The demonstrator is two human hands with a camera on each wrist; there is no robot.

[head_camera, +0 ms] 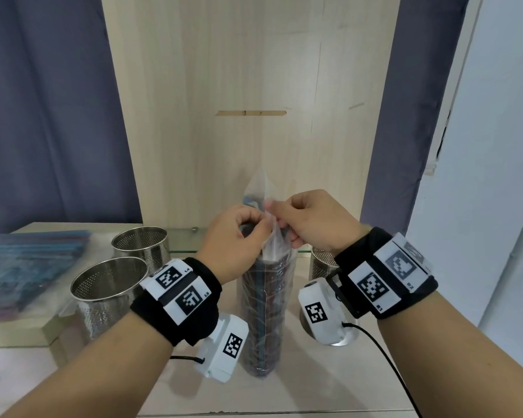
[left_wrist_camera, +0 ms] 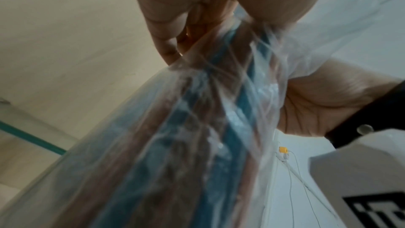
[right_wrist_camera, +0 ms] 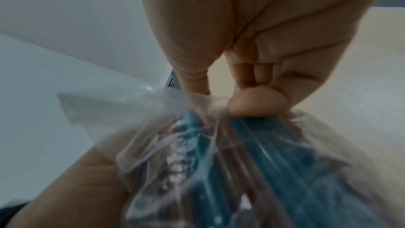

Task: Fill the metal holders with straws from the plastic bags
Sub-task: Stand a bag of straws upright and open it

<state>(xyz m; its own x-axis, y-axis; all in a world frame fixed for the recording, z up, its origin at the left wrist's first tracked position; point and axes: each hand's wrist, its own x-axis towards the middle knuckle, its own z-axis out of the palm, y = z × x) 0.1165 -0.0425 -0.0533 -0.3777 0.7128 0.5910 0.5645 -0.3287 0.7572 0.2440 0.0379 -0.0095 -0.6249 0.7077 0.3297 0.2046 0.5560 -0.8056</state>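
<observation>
A clear plastic bag (head_camera: pixel 263 315) packed with dark red and blue straws stands upright on the table in front of me. My left hand (head_camera: pixel 239 233) and right hand (head_camera: pixel 305 218) both pinch the loose plastic at the bag's top, close together. In the left wrist view the bag (left_wrist_camera: pixel 175 145) runs down from the pinching fingers (left_wrist_camera: pixel 168 48). The right wrist view shows the right thumb (right_wrist_camera: pixel 256 103) pressed on the plastic above the blue straws (right_wrist_camera: pixel 263 153). Two perforated metal holders (head_camera: pixel 109 297) (head_camera: pixel 141 242) stand empty at left. A third holder (head_camera: pixel 322 263) shows partly behind my right wrist.
More bags of blue and red straws (head_camera: pixel 21 267) lie flat at the far left on a raised board. A tall wooden panel (head_camera: pixel 248 101) stands behind the table, flanked by blue curtains. A white wall is at right. A cable (head_camera: pixel 387 363) trails from the right wrist camera.
</observation>
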